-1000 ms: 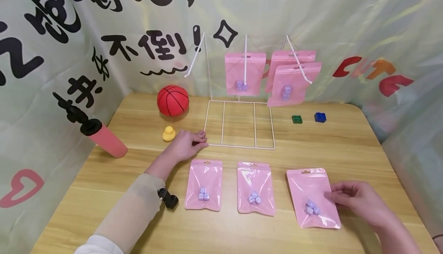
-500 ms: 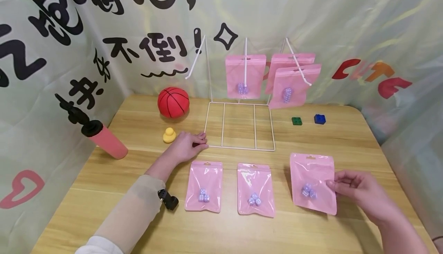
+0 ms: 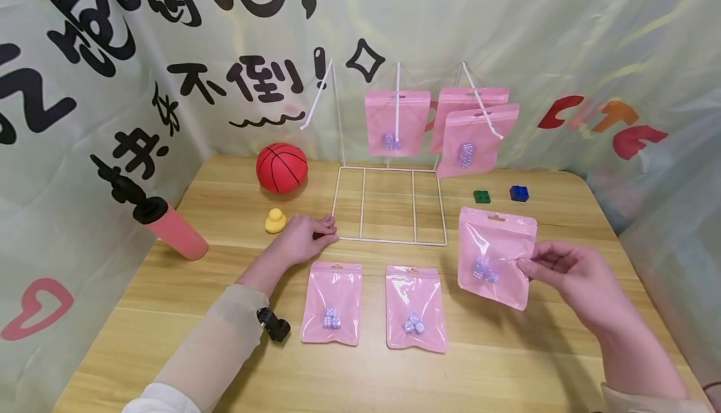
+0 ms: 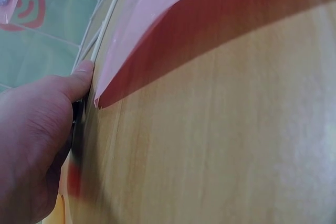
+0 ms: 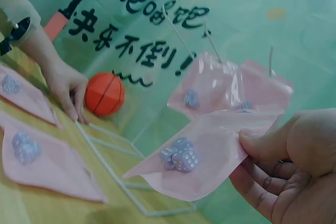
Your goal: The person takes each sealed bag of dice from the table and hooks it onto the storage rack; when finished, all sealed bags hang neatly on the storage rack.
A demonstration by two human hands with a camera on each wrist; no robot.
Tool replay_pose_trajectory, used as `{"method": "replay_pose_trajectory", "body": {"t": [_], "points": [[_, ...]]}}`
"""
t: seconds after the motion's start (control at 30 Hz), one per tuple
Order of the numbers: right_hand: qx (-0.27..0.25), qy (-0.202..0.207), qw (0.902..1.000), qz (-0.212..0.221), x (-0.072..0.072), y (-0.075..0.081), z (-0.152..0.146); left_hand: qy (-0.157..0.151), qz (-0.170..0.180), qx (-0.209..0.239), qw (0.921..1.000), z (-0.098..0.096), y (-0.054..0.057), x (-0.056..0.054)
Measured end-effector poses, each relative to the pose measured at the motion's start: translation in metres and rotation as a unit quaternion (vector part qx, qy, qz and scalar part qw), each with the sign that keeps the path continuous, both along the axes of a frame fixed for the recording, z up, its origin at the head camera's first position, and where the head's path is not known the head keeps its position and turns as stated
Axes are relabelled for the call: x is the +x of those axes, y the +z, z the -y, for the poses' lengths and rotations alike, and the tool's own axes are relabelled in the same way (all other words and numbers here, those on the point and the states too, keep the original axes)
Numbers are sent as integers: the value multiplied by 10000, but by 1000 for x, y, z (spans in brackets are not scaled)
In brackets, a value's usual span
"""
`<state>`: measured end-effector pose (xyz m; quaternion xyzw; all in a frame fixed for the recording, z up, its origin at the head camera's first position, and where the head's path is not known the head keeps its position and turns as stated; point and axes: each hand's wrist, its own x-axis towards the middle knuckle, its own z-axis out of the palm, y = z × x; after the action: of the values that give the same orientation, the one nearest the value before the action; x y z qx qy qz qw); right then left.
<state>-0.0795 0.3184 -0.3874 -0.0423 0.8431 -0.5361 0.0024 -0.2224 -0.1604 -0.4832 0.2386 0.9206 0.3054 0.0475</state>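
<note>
My right hand (image 3: 580, 281) pinches the right edge of a pink zip bag (image 3: 501, 231) with several lilac dice inside, held up off the table. In the right wrist view the thumb presses on the face of the bag (image 5: 210, 177). My left hand (image 3: 301, 236) grips the front left corner of a white wire display rack (image 3: 388, 241). Three pink bags hang on the rack: one bag (image 3: 397, 116) on the middle prong, and two on the right prong, the front bag (image 3: 473, 131) overlapping the other. The left prong (image 3: 317, 97) carries nothing.
Two more pink dice bags, a left one (image 3: 331, 291) and a middle one (image 3: 415, 294), lie before the rack. A red ball (image 3: 281, 168), yellow duck (image 3: 275, 220), pink bottle (image 3: 177, 231), green brick (image 3: 482, 196) and blue brick (image 3: 519, 193) stand around it.
My right hand has lifted the pink bag off the table and carried it forward and slightly left, toward the rack. The left hand has stayed on the rack's corner.
</note>
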Motion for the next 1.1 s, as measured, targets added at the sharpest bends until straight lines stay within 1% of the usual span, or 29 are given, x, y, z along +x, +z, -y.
{"method": "replay_pose_trajectory", "body": {"t": [0.1,0.27,0.53,0.6,0.7,0.83,0.97,1.1], "points": [[151,68,9995,-265,-7,11,12,16,-13,-37,10000,1,-1,0],[169,162,9976,-648,-18,29,29,77,83,-95,9999,1,-1,0],[36,320,9948,-966,-32,57,56,126,112,-65,9998,-1,0,1],[-98,385,9937,-1047,-35,62,64,155,118,-62,9998,-1,-1,2],[-553,568,9905,-1125,-40,68,75,126,87,-52,9999,-1,-1,1],[-1066,831,9836,-1192,-47,75,90,104,83,-24,9999,0,-2,0],[-1054,930,9818,-1273,-57,80,104,128,125,0,9998,0,-3,0],[-865,976,9824,-1340,-69,82,116,129,115,4,9999,1,-2,0]]}}
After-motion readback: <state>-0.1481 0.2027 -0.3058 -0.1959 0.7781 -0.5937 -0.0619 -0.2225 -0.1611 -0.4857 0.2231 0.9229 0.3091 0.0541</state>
